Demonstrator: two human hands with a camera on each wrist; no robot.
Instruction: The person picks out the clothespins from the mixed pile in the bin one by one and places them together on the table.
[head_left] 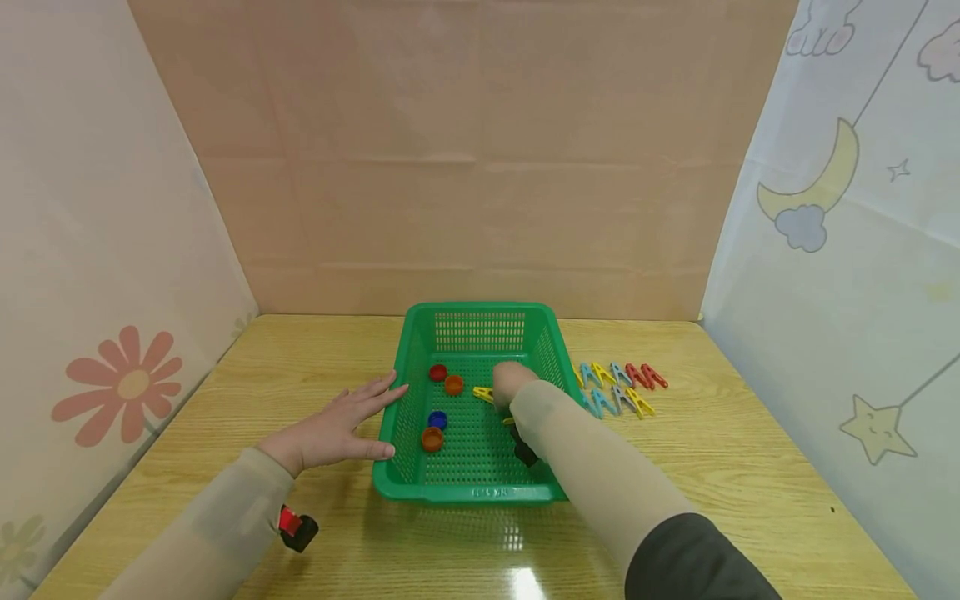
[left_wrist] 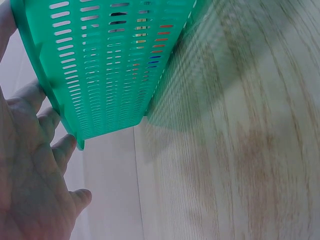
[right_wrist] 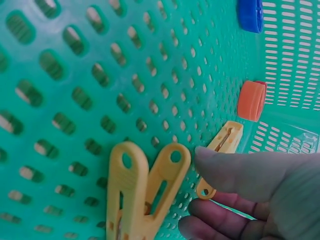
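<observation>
Inside the green basket (head_left: 468,493), my right hand (head_left: 516,382) has its fingers curled at a yellow clothespin (head_left: 482,392). In the right wrist view, thumb and fingers close about that clothespin's handle end, though the thumb hides part of it. A second yellow clothespin (right_wrist: 145,195) lies nearer on the perforated floor, mostly under my sleeve in the head view. My left hand (head_left: 337,427) spreads its straight fingers against the basket's left rim, thumb apart. Red (head_left: 438,372), orange (head_left: 453,385), blue (head_left: 437,420) and brownish-orange (head_left: 432,439) caps lie in the basket's left half.
Right of the basket, several clothespins lie in two rows on the wooden table (head_left: 720,467): red (head_left: 654,376), yellow (head_left: 641,403), light blue (head_left: 602,403) and grey (head_left: 622,397) ones. A brown backdrop (head_left: 480,167) stands behind, with patterned cloth walls on both sides.
</observation>
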